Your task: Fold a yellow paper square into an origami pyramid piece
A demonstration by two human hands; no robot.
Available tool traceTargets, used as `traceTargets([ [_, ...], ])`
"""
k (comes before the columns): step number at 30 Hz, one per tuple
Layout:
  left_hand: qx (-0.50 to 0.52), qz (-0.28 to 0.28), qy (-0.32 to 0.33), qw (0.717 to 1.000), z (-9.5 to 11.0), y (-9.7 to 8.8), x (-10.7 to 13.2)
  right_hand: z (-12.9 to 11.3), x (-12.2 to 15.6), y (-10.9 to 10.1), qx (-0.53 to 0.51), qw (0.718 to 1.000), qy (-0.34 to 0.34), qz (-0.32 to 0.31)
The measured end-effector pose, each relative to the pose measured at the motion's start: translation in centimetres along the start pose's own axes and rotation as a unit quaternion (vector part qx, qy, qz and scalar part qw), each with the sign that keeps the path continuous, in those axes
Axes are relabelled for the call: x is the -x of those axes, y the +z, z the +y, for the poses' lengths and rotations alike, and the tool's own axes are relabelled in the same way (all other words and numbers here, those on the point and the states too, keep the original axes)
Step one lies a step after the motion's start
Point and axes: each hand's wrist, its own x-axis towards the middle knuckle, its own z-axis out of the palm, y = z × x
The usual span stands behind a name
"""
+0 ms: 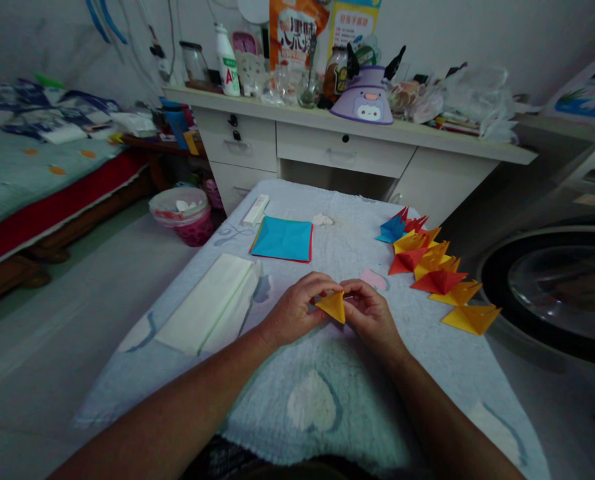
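Both my hands meet over the middle of the towel-covered table (327, 393). My left hand (297, 308) and my right hand (372, 313) pinch a small folded yellow paper triangle (333, 306) between their fingertips, just above the cloth. A stack of square coloured paper sheets (283, 239), blue on top, lies farther back. To the right, a row of several folded paper pieces (435, 270) in blue, red and yellow runs along the table edge.
A folded white cloth or paper pack (210, 303) lies left of my hands, a white stick-shaped box (255, 209) behind it. A cluttered white desk (347, 143) stands at the back, a bed (37, 180) left, a pink bin (182, 215) on the floor, a washing machine door (552, 287) right.
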Motion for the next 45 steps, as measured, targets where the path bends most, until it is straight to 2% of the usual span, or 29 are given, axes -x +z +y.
traceTargets([
  [8,0.014,-0.016,0.002,1.0,0.4,-0.1,0.0,0.0,0.1,0.1,0.044,0.999,-0.018,-0.008],
  [14,0.025,0.007,0.013,1.0,0.1,0.0,0.1,-0.2,0.1,0.0,0.09,0.994,-0.051,-0.019],
  [19,-0.014,0.039,0.011,0.999,-0.2,-0.1,0.1,-0.5,0.1,-0.2,0.115,0.989,-0.087,-0.011],
  [23,0.0,0.042,-0.015,0.999,0.1,-0.2,0.1,-0.9,0.1,-0.1,0.131,0.986,-0.101,-0.012],
  [28,0.013,0.025,-0.076,0.997,0.7,-0.2,0.1,-1.3,0.5,0.0,0.121,0.991,-0.056,-0.017],
  [34,0.05,0.035,-0.113,0.992,0.5,-0.2,0.1,-2.0,1.0,0.2,0.051,0.996,-0.013,-0.068],
  [40,0.146,0.023,-0.183,0.972,0.3,0.2,0.2,-1.1,0.9,0.4,0.036,0.998,0.028,-0.043],
  [43,0.2,-0.004,-0.208,0.957,0.1,0.4,0.1,-0.8,0.6,0.4,0.002,0.999,0.04,-0.037],
  [45,0.201,-0.019,-0.223,0.954,0.0,0.5,0.1,-0.9,0.5,0.5,-0.013,0.999,0.04,-0.035],
])
